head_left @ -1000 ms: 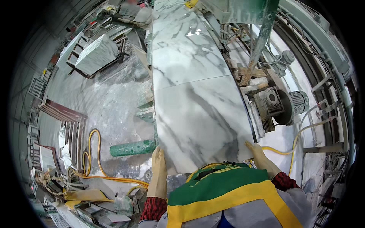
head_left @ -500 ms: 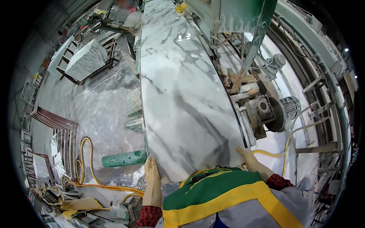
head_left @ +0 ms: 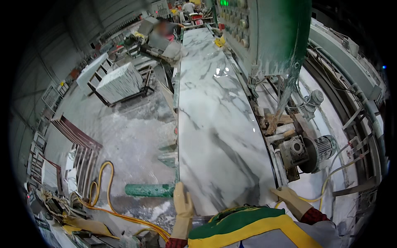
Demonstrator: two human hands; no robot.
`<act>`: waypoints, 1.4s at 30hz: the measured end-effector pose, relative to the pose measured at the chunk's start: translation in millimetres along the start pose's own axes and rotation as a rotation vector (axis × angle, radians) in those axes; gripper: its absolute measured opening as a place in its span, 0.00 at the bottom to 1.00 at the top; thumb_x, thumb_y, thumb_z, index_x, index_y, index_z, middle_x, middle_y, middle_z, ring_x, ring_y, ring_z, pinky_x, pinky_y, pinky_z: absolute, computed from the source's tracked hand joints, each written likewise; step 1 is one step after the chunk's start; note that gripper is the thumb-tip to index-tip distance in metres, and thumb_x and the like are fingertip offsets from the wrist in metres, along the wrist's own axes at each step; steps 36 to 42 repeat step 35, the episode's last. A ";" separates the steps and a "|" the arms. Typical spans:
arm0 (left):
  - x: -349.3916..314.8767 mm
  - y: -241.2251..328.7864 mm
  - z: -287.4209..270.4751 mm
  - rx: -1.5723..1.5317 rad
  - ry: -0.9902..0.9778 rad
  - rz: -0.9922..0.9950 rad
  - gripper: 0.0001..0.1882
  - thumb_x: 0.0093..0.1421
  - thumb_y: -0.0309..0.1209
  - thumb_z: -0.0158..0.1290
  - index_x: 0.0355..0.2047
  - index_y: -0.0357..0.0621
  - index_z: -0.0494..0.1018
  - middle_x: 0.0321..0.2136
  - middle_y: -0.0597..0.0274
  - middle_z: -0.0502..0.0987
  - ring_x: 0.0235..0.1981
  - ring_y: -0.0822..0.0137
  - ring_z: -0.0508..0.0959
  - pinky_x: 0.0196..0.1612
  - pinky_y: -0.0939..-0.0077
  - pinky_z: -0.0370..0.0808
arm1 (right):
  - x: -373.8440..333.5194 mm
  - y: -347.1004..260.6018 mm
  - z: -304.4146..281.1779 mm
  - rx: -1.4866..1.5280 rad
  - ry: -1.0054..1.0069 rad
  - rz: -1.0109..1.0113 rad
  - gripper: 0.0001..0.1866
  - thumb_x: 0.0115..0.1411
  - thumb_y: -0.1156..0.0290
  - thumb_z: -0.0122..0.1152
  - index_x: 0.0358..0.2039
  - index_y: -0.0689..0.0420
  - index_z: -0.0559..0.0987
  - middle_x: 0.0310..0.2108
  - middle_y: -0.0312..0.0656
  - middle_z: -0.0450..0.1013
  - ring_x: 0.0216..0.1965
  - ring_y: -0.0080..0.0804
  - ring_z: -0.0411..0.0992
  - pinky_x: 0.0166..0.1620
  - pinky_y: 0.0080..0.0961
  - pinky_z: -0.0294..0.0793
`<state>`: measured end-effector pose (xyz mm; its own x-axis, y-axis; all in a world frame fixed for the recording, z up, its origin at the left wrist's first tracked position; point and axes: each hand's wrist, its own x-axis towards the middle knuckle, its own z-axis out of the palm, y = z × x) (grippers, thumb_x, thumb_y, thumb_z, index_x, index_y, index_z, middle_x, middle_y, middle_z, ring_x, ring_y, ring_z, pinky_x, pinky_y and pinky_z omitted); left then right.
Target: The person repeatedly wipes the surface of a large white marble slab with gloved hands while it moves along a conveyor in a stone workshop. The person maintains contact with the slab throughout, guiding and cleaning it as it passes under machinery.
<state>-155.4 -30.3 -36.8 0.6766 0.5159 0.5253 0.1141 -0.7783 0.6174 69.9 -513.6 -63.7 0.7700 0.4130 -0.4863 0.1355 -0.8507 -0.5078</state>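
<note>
A long, glossy white marble slab (head_left: 223, 136) with grey veins lies lengthwise in front of me, its near end close to my green and yellow apron. My left hand (head_left: 182, 203), in a cream rubber glove, holds the slab's left edge near the close corner, fingers pointing away from me. At the opposite edge, my right hand (head_left: 289, 200) in a matching glove grips the near right corner with bent fingers. The undersides of both grips are hidden. Just left of my left hand, a green roller (head_left: 149, 190) sticks out sideways.
A green control cabinet (head_left: 281, 37) with knobs overhangs on the right, above a motor (head_left: 318, 151). Yellow hoses (head_left: 120, 215) curl across the floor at left. Stone blocks on a rack (head_left: 120, 82) stand farther left. Beyond the slab's far end is a person (head_left: 188, 8).
My view has tilted up, so the slab's far end, the cabinet's knobs and people beyond show now. Both hands keep their places at the slab's near edges.
</note>
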 end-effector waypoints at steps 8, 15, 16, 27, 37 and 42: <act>34.1 57.9 -11.1 0.308 -0.477 0.327 0.26 0.70 0.42 0.56 0.64 0.44 0.75 0.63 0.43 0.75 0.61 0.38 0.74 0.66 0.42 0.69 | -25.4 -154.0 -26.5 -0.283 0.291 -0.533 0.24 0.65 0.49 0.70 0.52 0.55 0.86 0.55 0.55 0.83 0.55 0.57 0.81 0.56 0.50 0.80; 23.6 39.1 -12.1 0.213 -0.407 0.354 0.26 0.71 0.35 0.58 0.67 0.43 0.74 0.65 0.39 0.75 0.62 0.33 0.73 0.67 0.40 0.68 | 22.0 -200.4 51.3 -0.511 0.537 -1.174 0.24 0.69 0.53 0.64 0.56 0.58 0.82 0.63 0.51 0.76 0.66 0.50 0.73 0.66 0.51 0.71; 21.4 37.4 -15.2 0.180 -0.401 0.348 0.27 0.72 0.34 0.58 0.69 0.42 0.74 0.67 0.38 0.74 0.64 0.31 0.72 0.69 0.38 0.67 | 21.1 -206.3 59.2 -0.522 0.544 -1.205 0.25 0.69 0.53 0.63 0.57 0.59 0.82 0.64 0.51 0.76 0.67 0.50 0.72 0.68 0.51 0.70; -73.7 -14.7 -111.5 0.247 -0.341 0.141 0.26 0.70 0.26 0.61 0.68 0.39 0.78 0.66 0.36 0.78 0.66 0.31 0.77 0.70 0.40 0.70 | 32.1 -343.0 201.2 -0.103 0.500 -1.444 0.18 0.65 0.64 0.64 0.53 0.60 0.82 0.58 0.53 0.79 0.61 0.48 0.77 0.66 0.44 0.73; -125.9 -34.8 -97.4 0.076 -0.309 0.078 0.23 0.78 0.29 0.59 0.71 0.42 0.76 0.68 0.38 0.79 0.70 0.40 0.77 0.74 0.45 0.69 | 53.5 -289.1 180.3 -0.202 0.427 -1.383 0.21 0.68 0.65 0.58 0.60 0.57 0.81 0.62 0.45 0.79 0.63 0.45 0.77 0.68 0.42 0.75; -125.9 -34.8 -97.4 0.076 -0.309 0.078 0.23 0.78 0.29 0.59 0.71 0.42 0.76 0.68 0.38 0.79 0.70 0.40 0.77 0.74 0.45 0.69 | 53.5 -289.1 180.3 -0.202 0.427 -1.383 0.21 0.68 0.65 0.58 0.60 0.57 0.81 0.62 0.45 0.79 0.63 0.45 0.77 0.68 0.42 0.75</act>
